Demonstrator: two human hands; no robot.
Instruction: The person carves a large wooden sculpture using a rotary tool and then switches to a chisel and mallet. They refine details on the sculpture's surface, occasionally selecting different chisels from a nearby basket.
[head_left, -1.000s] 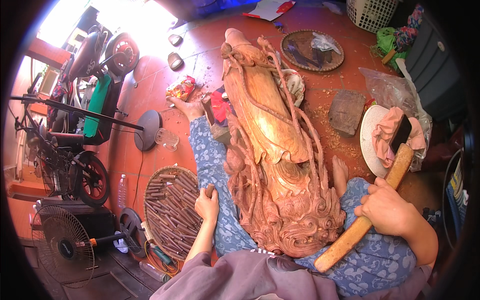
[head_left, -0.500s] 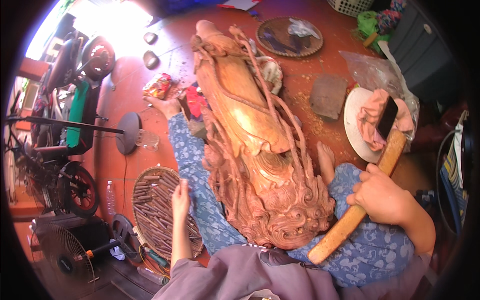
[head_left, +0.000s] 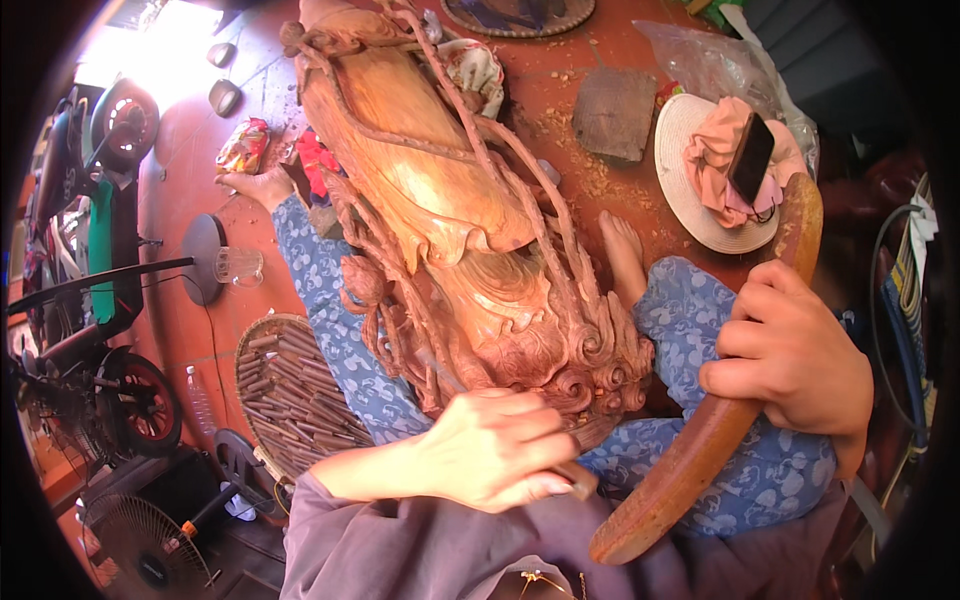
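A large reddish-brown wood carving (head_left: 420, 160), with a smooth draped figure and a scrolled base, lies between my legs. My left hand (head_left: 490, 450) is closed around a chisel (head_left: 578, 482); the handle's end sticks out beside the thumb. Its thin blade slants toward the left side of the carved base, and whether the tip touches the wood I cannot tell. In my right hand (head_left: 785, 350) is a long wooden club-like mallet (head_left: 690, 480), gripped around its middle and held slanting over my right thigh.
To the left, a round woven basket (head_left: 246, 385) holds many brown rod-like tool handles. A fan (head_left: 150, 545) and a motorbike (head_left: 120, 230) stand farther left. At right lie a hat (head_left: 690, 180) with cloth and a phone (head_left: 752, 158), plus a wooden block (head_left: 615, 113) among shavings.
My left hand has come from beside the basket to the carving's base and now holds the chisel. The mallet has dropped lower and closer to me. The whole view has shifted.
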